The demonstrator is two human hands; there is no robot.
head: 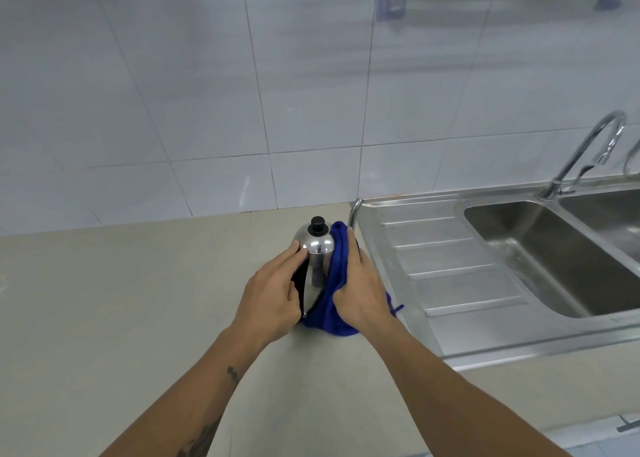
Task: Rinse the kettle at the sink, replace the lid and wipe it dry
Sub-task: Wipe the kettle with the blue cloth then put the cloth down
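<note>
Kettle (pixel 313 248) stands on the counter (pixel 138 300) beside the sink (pixel 450 248), lid (pixel 317 235) already on. Left hand (pixel 273 300) steadies it, fingers fairly straight; right hand (pixel 360 283) presses a cloth (pixel 332 304) flat against it. Only drying remains, I'd say.

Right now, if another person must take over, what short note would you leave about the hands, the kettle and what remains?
Left hand: steadies the kettle on its handle side, fingers reaching up to the body.
Right hand: presses the blue cloth flat against the kettle's right side.
Kettle stands upright on the counter, left of the sink.
Done: lid is on; rinsing seems finished.
Left: finish wiping the uncovered sides dry.
</note>
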